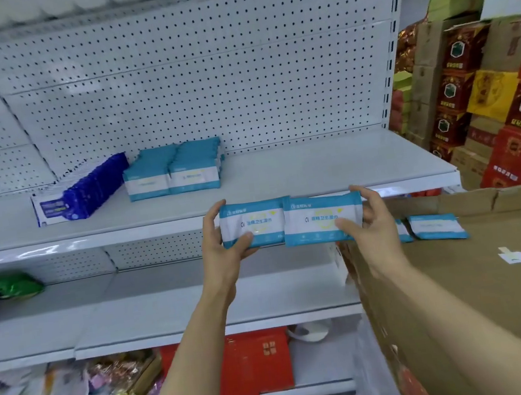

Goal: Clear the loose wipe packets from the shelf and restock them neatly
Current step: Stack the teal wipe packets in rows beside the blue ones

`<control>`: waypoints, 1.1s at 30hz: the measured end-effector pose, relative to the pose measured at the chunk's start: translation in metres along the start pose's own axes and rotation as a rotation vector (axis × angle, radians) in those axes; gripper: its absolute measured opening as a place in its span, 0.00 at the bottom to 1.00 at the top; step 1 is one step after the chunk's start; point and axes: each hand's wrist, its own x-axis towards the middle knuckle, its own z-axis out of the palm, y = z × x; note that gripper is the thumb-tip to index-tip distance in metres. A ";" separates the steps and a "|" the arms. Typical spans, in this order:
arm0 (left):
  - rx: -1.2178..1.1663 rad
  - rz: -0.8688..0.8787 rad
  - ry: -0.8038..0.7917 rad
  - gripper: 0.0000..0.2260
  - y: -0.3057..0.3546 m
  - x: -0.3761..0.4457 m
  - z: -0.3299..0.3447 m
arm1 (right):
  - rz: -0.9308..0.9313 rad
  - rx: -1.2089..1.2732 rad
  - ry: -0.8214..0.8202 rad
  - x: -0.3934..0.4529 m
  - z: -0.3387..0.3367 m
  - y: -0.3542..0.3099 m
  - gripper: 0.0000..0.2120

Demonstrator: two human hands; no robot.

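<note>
2 wipe packets held up in front of the shelf edge.
The left packet (252, 223) is gripped by the left hand (223, 251) and the right packet (322, 219) by the right hand (371, 226), edges overlapping, just before the white shelf (315, 171). 2 rows of teal packets (172, 172) are stood at the shelf's back; 2 more packets (436, 226) are laid on the cardboard box (493, 283).

Head camera faces the shelf (282, 175) closely, angled downward.

A shop: white pegboard shelving (192, 84) beside stacked cartons of goods (484, 110).
</note>
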 end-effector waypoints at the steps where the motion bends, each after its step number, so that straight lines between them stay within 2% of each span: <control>1: 0.005 0.006 0.009 0.31 0.003 0.001 -0.010 | -0.002 0.002 -0.010 0.000 0.009 0.000 0.26; 20: 0.042 0.045 0.194 0.31 0.015 0.122 -0.158 | -0.072 -0.050 -0.206 0.085 0.169 0.028 0.32; 26: 0.103 0.037 0.220 0.32 0.015 0.160 -0.193 | -0.054 -0.068 -0.213 0.102 0.202 0.039 0.29; 33: 0.139 0.026 0.175 0.32 0.005 0.220 -0.232 | -0.041 -0.100 -0.152 0.120 0.237 0.058 0.28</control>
